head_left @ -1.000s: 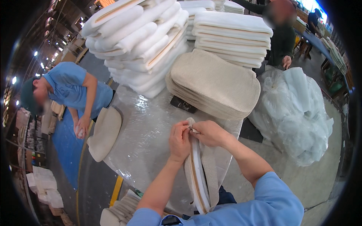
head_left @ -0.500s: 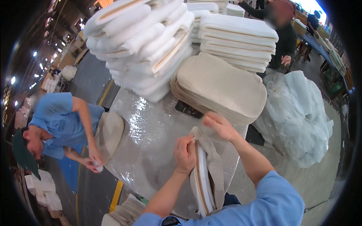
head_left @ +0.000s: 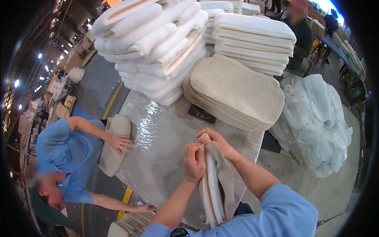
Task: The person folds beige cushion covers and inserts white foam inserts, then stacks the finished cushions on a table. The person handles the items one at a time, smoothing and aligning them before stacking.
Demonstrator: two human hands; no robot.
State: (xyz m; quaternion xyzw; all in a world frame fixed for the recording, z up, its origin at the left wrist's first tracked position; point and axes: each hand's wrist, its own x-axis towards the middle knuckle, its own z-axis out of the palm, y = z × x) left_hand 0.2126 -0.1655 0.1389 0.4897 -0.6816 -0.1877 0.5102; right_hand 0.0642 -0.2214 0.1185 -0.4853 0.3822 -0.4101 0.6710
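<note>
On my feed L hand (head_left: 194, 162) pinches beige cover (head_left: 225, 170) at far end of white pad (head_left: 213, 187), R hand (head_left: 218, 143) clamped at same tip, prob. to keep fabric taut; pad's narrow side up, nr table (head_left: 160, 166) edge

2 hands (head_left: 194, 162) on beige cover (head_left: 223, 170)

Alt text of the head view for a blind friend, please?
A person's left grip and right grip hold the end of a beige cover partly around a white pad. Beyond are a beige stack and white stacks; left, a co-worker.
</note>
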